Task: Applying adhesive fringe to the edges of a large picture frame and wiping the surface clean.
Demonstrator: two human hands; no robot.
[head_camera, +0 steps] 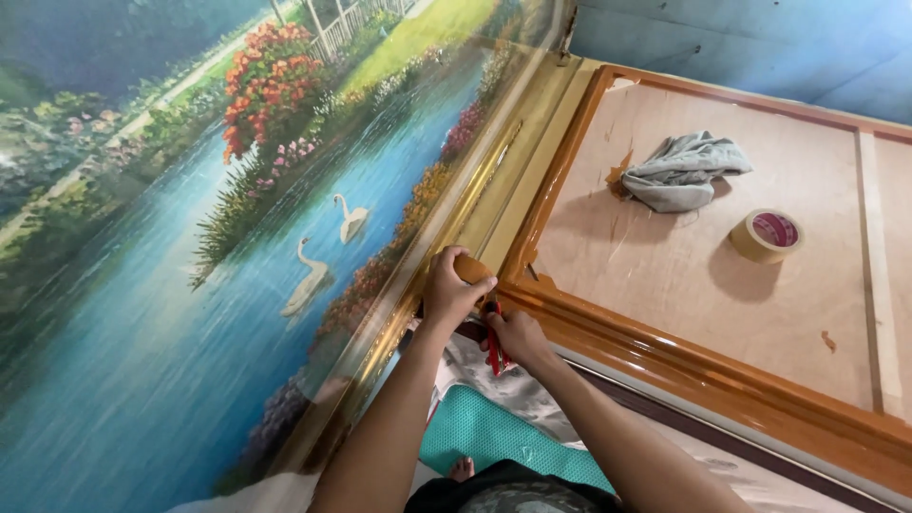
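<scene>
My left hand point(450, 293) is wrapped around a brown roll of tape point(472, 269), pressed against the gold frame edge point(494, 180) of a large landscape painting with swans point(313, 275). My right hand point(518, 334) sits just below it and grips a red-handled tool point(495, 350), either scissors or a cutter, pointing downwards. Both hands meet at the corner where the painting meets a glossy orange-brown wooden frame point(665, 353).
The wooden frame encloses a pale plywood back panel point(684, 266). On the panel lie a crumpled grey rag point(682, 171) and a roll of beige tape point(766, 236). A teal mesh mat point(494, 437) and my bare toes point(463, 467) are below. A blue-grey wall point(760, 38) stands behind.
</scene>
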